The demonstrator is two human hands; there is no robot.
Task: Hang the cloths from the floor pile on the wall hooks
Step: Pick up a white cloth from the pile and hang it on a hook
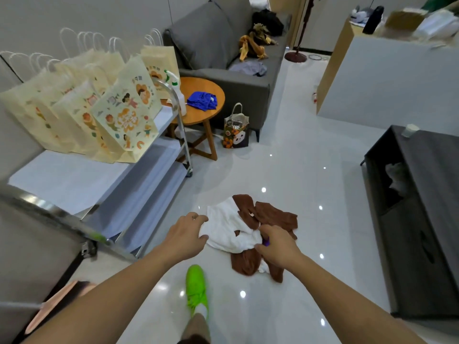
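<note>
Both hands reach down to the floor pile (250, 229) of white and brown cloths. The left hand (185, 233) touches the white cloth's edge; the right hand (277, 247) rests atop it.

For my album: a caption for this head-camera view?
Both hands, left and right, reach into the floor pile of cloths.

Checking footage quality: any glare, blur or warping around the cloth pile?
Head view: ceiling lights glint as bright spots on the glossy floor beside the cloth pile; wide-angle lens bends the cart; the counter is smeared; pile stays sharp.
</note>
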